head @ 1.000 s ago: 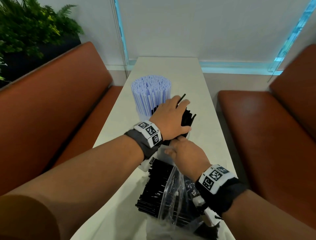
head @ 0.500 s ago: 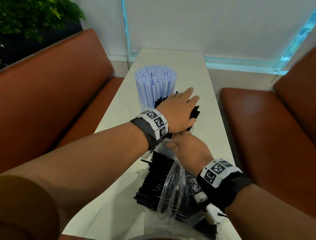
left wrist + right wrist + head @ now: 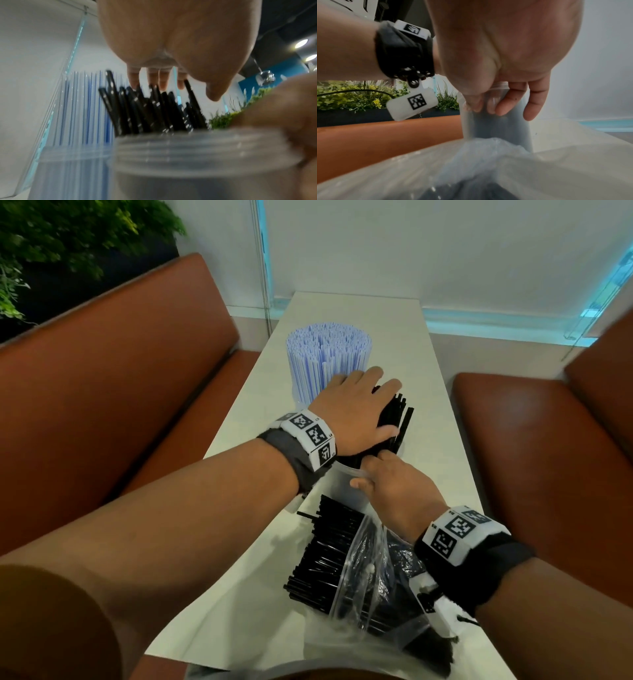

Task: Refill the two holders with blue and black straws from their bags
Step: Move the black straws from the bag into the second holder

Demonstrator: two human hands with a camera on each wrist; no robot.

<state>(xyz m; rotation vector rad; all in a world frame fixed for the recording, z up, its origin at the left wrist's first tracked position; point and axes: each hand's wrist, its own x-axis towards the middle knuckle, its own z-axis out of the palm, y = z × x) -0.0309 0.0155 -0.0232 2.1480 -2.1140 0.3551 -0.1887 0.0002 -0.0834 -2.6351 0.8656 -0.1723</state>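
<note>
A clear holder [image 3: 342, 474] of black straws [image 3: 397, 416] stands mid-table, in front of a holder packed with blue straws [image 3: 329, 354]. My left hand [image 3: 356, 409] lies flat on the black straw tips, fingers straight. In the left wrist view its fingertips [image 3: 161, 82] hang over the black straws [image 3: 154, 111] above the holder's rim [image 3: 197, 148]. My right hand [image 3: 394, 487] grips the near rim of that holder. The right wrist view shows my right hand [image 3: 496, 105] pinching the clear wall [image 3: 501, 128] between its curled fingers and thumb.
A clear plastic bag [image 3: 363, 573] with several black straws [image 3: 322, 553] lies at the near table edge under my right wrist. Orange bench seats [image 3: 120, 405] flank the narrow white table [image 3: 431, 392]. A planter with greenery [image 3: 68, 237] sits behind the left bench.
My left hand has flattened and spread over the black straw tops, and a straw that stuck up past its fingers is now down. My right hand stays on the holder's rim.
</note>
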